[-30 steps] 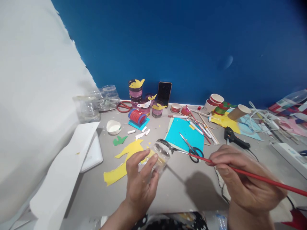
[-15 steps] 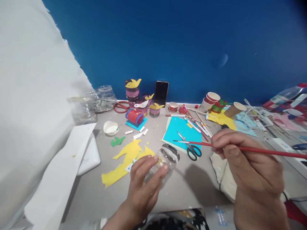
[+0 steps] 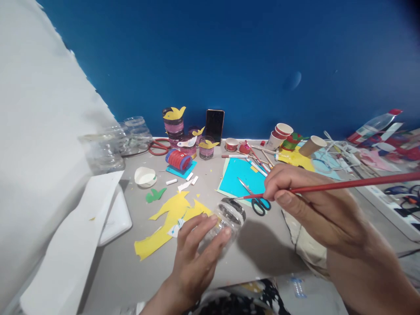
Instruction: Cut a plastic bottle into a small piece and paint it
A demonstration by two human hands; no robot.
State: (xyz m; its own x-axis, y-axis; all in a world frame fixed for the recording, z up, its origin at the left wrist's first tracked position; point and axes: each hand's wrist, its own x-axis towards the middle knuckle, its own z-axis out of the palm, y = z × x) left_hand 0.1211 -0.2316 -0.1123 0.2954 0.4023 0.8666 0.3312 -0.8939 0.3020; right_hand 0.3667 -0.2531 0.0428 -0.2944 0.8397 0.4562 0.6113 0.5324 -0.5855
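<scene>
My left hand (image 3: 200,245) is wrapped round a clear plastic bottle piece (image 3: 231,218), tilted, with a dark painted band near its far rim. In my right hand (image 3: 305,201) is a thin red paintbrush (image 3: 357,182), pinched between thumb and fingers. The brush tip is at the dark rim of the bottle piece; whether it touches I cannot tell. Black-handled scissors (image 3: 259,205) lie just beyond, partly on blue paper (image 3: 241,175). Yellow paper scraps (image 3: 173,223) lie left of the bottle piece.
At the back stand painted cups with yellow paper birds (image 3: 173,124) and a phone (image 3: 215,127). Clear bottle pieces (image 3: 101,153) and a white sheet (image 3: 72,240) are at the left. Paper cups (image 3: 280,135), markers (image 3: 256,167) and a power strip (image 3: 387,210) are on the right.
My right hand has moved left with the paintbrush, bringing its tip from over the blue paper to the bottle piece's rim. My left hand still holds the bottle piece. The view has shifted slightly.
</scene>
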